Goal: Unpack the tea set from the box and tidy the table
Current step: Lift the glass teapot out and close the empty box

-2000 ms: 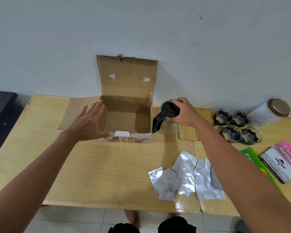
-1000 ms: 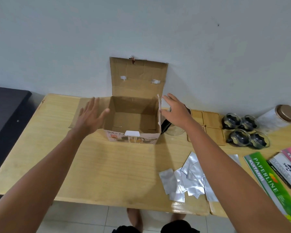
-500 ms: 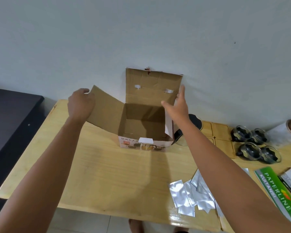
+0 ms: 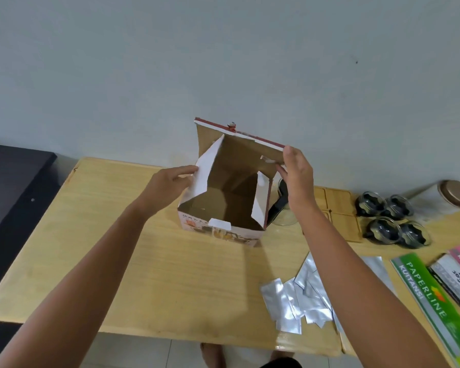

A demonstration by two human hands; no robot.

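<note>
An empty cardboard box stands near the back of the wooden table. My left hand presses its left side flap inward. My right hand pinches the right corner of the tall rear lid and tilts it forward. Behind my right forearm a glass teapot with a black handle stands on the table, partly hidden. Several small glass cups sit in a cluster at the right, beside wooden coasters.
Several silver foil sachets lie scattered near the front edge. Green and pink receipt books lie at the right edge. A white jar with a brown lid lies at the back right. A dark cabinet stands left of the table.
My right hand let go of the teapot and moved to the box lid. My left hand folded the left flap up and inward. The rear lid now leans forward.
</note>
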